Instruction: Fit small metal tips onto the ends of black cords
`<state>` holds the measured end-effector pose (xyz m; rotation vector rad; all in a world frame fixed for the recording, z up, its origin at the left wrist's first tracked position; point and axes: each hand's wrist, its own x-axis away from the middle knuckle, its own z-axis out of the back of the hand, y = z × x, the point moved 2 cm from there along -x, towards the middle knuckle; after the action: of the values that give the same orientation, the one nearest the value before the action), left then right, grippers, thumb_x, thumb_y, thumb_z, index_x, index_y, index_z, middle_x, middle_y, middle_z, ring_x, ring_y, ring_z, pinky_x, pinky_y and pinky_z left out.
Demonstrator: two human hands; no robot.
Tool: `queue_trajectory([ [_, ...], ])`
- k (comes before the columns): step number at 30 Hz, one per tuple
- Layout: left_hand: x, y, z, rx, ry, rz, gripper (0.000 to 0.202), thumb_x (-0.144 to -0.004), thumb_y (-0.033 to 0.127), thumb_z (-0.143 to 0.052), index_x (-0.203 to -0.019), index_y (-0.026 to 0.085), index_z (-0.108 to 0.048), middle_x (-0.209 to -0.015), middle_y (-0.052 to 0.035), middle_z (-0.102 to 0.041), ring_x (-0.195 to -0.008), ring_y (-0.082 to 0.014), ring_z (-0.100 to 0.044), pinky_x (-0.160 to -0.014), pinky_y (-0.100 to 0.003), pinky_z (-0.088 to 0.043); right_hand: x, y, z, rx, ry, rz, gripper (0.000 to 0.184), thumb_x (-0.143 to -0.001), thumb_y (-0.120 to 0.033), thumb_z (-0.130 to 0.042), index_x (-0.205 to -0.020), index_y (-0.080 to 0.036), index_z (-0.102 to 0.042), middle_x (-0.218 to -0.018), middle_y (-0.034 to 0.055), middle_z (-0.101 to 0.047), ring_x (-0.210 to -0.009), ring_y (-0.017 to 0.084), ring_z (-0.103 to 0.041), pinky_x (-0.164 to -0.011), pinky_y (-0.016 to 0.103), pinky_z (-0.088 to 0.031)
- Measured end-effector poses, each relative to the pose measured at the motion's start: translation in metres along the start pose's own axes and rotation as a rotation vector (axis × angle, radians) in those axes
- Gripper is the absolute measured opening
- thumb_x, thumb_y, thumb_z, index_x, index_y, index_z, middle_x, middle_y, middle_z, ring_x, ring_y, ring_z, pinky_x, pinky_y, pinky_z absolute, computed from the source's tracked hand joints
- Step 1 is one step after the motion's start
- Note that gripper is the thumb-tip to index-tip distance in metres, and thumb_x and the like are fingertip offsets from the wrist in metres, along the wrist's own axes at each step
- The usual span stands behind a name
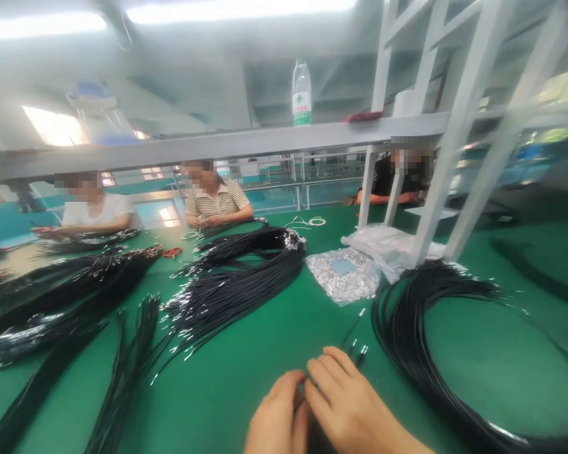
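The single view looks from the person's head, forward and down over the green worktop [265,340]. Their left hand [277,413] and right hand [348,403] are nearest, at the bottom edge; a shelf [218,146] crosses above the middle, ceiling lights [241,9] at the top. The sides smear, perhaps from a wide lens.

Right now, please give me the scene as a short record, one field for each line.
Left hand: beside the right hand; whether it grips anything is hidden
Right hand: grip also hidden; loose cable ends just beyond it
Right side: coil of black cables
Centre: cable bundle with silvery ends
Clear bag: on the green table, holding small silvery pieces
Shelf: labelled bottle stands on it
People: white top, striped top, dark top
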<state>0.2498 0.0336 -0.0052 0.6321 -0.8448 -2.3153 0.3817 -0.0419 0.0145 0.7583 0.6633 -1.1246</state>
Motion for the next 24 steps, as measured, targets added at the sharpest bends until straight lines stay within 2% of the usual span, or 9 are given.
queue_trajectory([
  [1,-0.02,0.017,-0.005,0.115,-0.033,0.012,0.031,-0.086,0.019,-0.043,-0.11,0.019,-0.063,-0.105,-0.0076,-0.07,-0.09,-0.0174,-0.066,-0.082,-0.024,-0.05,0.003,0.004,0.002,0.009,0.048,-0.026,0.036,-0.091,-0.007,-0.029,-0.088,-0.01,-0.064,-0.09,0.0123,-0.065,-0.086,0.023,-0.058,-0.09,0.04,-0.042],
  [3,-0.051,0.038,-0.013,0.249,-0.036,0.067,0.026,-0.087,0.023,-0.04,-0.096,0.017,-0.065,-0.089,-0.0061,-0.069,-0.08,-0.0169,-0.062,-0.074,-0.024,-0.047,0.011,0.017,0.006,0.04,0.12,-0.126,0.03,-0.093,-0.009,-0.035,-0.103,-0.008,-0.063,-0.105,0.0145,-0.064,-0.101,0.024,-0.057,-0.092,0.038,-0.042],
  [4,-0.062,0.043,-0.017,0.255,-0.022,0.088,0.026,-0.088,0.026,-0.041,-0.088,0.017,-0.065,-0.08,-0.0044,-0.066,-0.074,-0.0165,-0.059,-0.068,-0.024,-0.044,0.016,0.026,0.009,0.035,0.144,-0.221,0.027,-0.093,-0.01,-0.039,-0.108,-0.009,-0.062,-0.107,0.0138,-0.064,-0.102,0.024,-0.057,-0.091,0.036,-0.043],
  [6,-0.076,0.039,-0.025,0.237,0.012,0.113,0.03,-0.089,0.033,-0.041,-0.08,0.017,-0.064,-0.069,-0.001,-0.058,-0.065,-0.0149,-0.05,-0.061,-0.024,-0.036,0.025,0.05,0.013,-0.081,0.181,-0.546,0.022,-0.092,-0.017,-0.047,-0.107,-0.012,-0.062,-0.1,0.0109,-0.065,-0.092,0.021,-0.061,-0.082,0.033,-0.047],
  [9,-0.08,0.018,-0.037,0.333,-0.014,0.152,0.037,-0.087,0.043,-0.039,-0.078,0.016,-0.062,-0.057,0.0035,-0.043,-0.055,-0.0124,-0.036,-0.054,-0.024,-0.028,0.034,0.081,0.006,-0.617,0.167,-1.151,0.034,-0.09,-0.044,-0.05,-0.101,-0.014,-0.062,-0.082,0.0063,-0.063,-0.069,0.018,-0.059,-0.064,0.031,-0.05],
  [11,-0.078,0.004,-0.045,0.472,-0.085,0.211,0.043,-0.084,0.054,-0.041,-0.077,0.016,-0.059,-0.051,0.0071,-0.032,-0.049,-0.0109,-0.028,-0.049,-0.024,-0.023,0.031,0.09,-0.005,-1.005,0.16,-1.361,0.048,-0.083,-0.057,-0.054,-0.102,-0.014,-0.061,-0.077,0.0037,-0.059,-0.063,0.016,-0.054,-0.059,0.029,-0.048],
  [13,-0.077,-0.004,-0.05,0.582,-0.149,0.26,0.05,-0.078,0.065,-0.044,-0.077,0.016,-0.057,-0.048,0.0096,-0.027,-0.046,-0.0095,-0.023,-0.046,-0.023,-0.019,0.024,0.091,-0.015,-1.232,0.174,-1.407,0.054,-0.076,-0.062,-0.061,-0.101,-0.014,-0.061,-0.076,0.0015,-0.056,-0.062,0.013,-0.05,-0.058,0.026,-0.045],
  [17,-0.075,-0.007,-0.053,0.729,-0.233,0.319,0.061,-0.068,0.076,-0.051,-0.077,0.016,-0.056,-0.043,0.0117,-0.028,-0.04,-0.0067,-0.018,-0.042,-0.023,-0.013,0.015,0.085,-0.035,-1.382,0.148,-1.404,0.049,-0.072,-0.058,-0.07,-0.092,-0.014,-0.064,-0.069,-0.0013,-0.051,-0.059,0.01,-0.045,-0.057,0.024,-0.037],
  [24,-0.07,-0.01,-0.058,0.946,-0.298,0.418,0.059,-0.062,0.073,-0.062,-0.075,0.016,-0.055,-0.041,0.0123,-0.034,-0.036,-0.0027,-0.014,-0.038,-0.022,-0.009,0.017,0.07,-0.052,-1.431,0.138,-1.361,0.042,-0.073,-0.053,-0.071,-0.084,-0.013,-0.065,-0.058,-0.0041,-0.044,-0.052,0.009,-0.038,-0.051,0.024,-0.028],
])
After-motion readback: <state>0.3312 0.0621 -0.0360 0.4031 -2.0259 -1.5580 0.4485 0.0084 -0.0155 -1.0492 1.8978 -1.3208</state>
